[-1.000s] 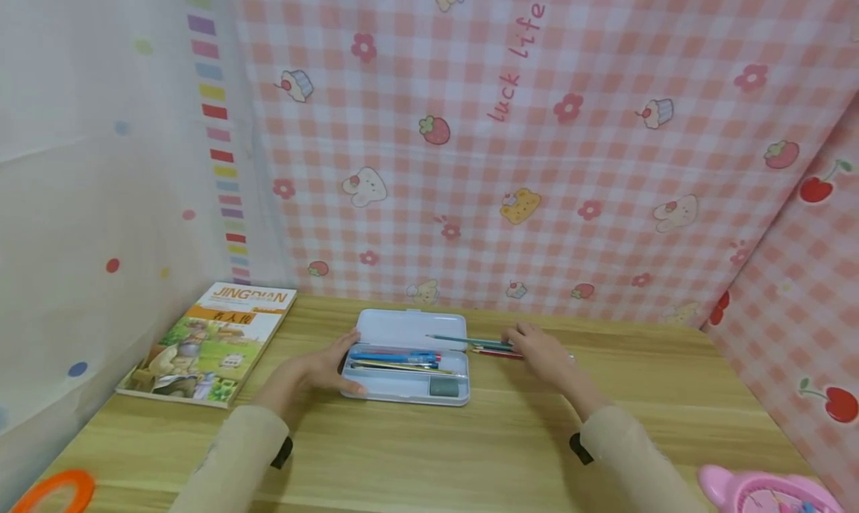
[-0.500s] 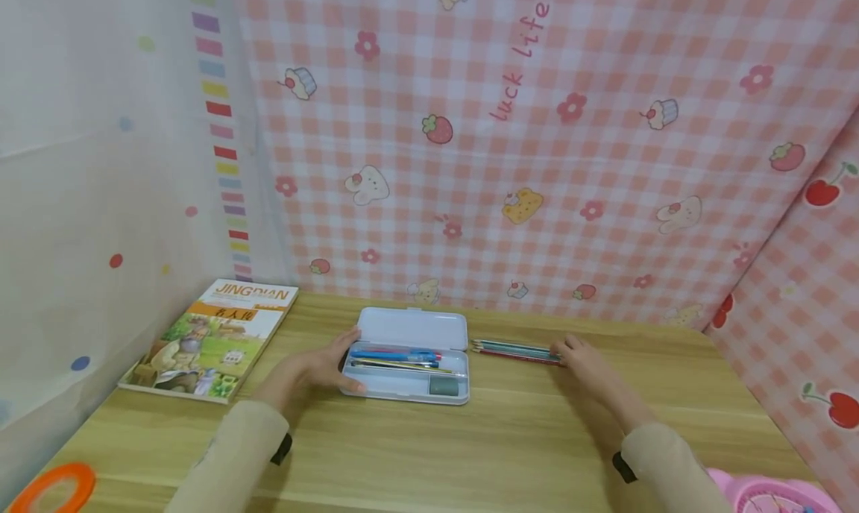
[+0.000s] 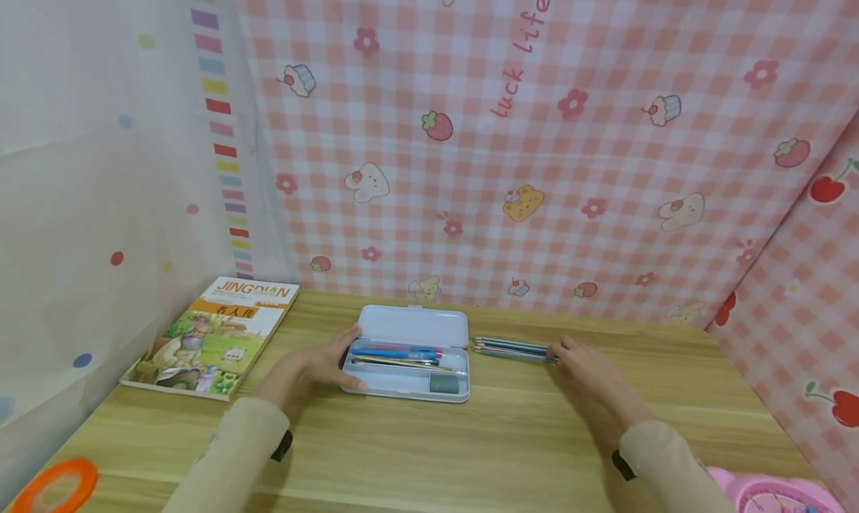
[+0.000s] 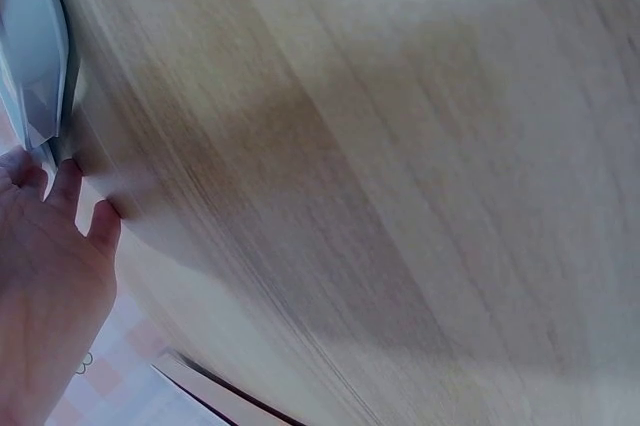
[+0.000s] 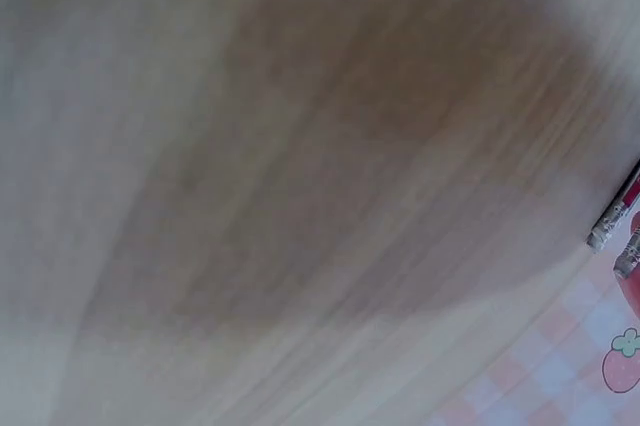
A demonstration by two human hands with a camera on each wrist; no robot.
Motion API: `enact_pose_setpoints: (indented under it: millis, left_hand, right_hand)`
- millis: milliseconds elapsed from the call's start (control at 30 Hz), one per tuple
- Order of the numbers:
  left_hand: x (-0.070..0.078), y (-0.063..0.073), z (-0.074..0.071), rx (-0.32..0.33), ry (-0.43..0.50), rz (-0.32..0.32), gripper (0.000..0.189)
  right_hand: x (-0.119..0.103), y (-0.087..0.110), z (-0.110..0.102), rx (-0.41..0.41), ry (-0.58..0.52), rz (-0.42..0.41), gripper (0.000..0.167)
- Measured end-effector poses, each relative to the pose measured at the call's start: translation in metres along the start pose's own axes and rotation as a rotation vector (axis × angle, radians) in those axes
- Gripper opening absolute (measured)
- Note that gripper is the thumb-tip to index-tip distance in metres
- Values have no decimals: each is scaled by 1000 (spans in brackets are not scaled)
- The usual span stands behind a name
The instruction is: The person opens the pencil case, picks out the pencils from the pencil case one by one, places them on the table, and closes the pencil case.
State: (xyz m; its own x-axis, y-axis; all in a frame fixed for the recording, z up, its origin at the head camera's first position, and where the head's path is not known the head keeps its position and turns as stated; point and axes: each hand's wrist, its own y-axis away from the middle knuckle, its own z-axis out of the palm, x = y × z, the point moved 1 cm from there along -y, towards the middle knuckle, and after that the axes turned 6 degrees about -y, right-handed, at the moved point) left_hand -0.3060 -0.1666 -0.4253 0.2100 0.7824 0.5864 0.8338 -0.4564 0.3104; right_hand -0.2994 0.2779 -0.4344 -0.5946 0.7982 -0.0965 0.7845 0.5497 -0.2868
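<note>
An open white pencil case [image 3: 412,324] lies on the table, its lid folded back; it shows at the left edge of the left wrist view as a pale case [image 4: 35,36]. My left hand [image 3: 321,365] spans its left end, thumb at the front corner and fingers toward the lid hinge. Several pens [image 3: 396,354] and a dark green eraser [image 3: 444,383] are inside. Right of the case, a bundle of pencils [image 3: 513,349] points its tips leftward. My right hand [image 3: 582,364] pinches their far ends. Pencil ends [image 5: 612,218] show at the right wrist view's edge.
A magazine [image 3: 215,341] lies at the table's left back. An orange ring-shaped object [image 3: 83,483] is at the front left, and a pink object [image 3: 728,483] at the front right. Checked cloth [image 3: 470,162] hangs behind the table.
My right hand has shifted right along the pencils to their far ends. The pencil that lay across the lid's edge is now with the others, closer together. My left hand stays at the case.
</note>
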Motion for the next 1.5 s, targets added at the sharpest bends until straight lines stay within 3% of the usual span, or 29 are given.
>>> enact_pose_setpoints:
  millis: [367, 667, 1033, 1233, 1400, 1500]
  left_hand:
    - [-1, -2, 0, -2, -5, -11, 112]
    - [0, -3, 0, -6, -5, -18, 112]
    - [0, -2, 0, -4, -33, -7, 112]
    - [-1, -1, 0, -3, -34, -21, 112]
    - [-1, -1, 0, -3, -29, -22, 112]
    - [-1, -1, 0, -2, -31, -26, 112]
  right_hand:
    - [1, 0, 4, 3, 58, -20, 24]
    - [4, 2, 10, 87, 79, -60, 21]
    - [3, -1, 9, 95, 30, 1, 18]
    - [-17, -18, 4, 65, -15, 13, 18]
    - [-46, -44, 6, -24, -100, 70, 20]
    - [-67, -61, 10, -45, -154, 49, 22]
